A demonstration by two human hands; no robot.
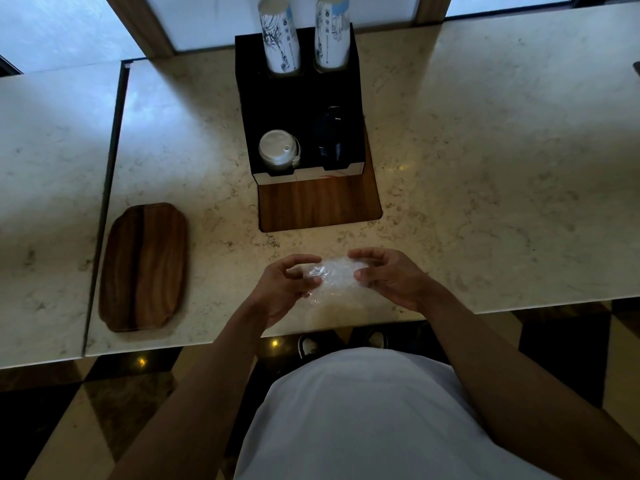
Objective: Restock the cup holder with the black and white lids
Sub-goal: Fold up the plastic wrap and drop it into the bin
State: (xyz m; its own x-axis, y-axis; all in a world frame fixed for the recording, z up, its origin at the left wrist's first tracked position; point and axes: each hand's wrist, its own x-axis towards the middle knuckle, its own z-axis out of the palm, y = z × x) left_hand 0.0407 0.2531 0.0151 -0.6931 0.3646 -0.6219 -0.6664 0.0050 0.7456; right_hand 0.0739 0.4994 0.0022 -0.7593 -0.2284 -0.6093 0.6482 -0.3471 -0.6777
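Head view, both hands (284, 289) (388, 277) pinching crumpled plastic wrap (329, 275)

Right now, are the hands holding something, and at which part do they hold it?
Yes. Both hands hold a crumpled clear plastic wrap above the counter: the left hand pinches its left end, the right hand its right end.

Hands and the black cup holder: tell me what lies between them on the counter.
In the head view, a wooden board under the cup holder sticks out toward the hands; then bare marble counter.
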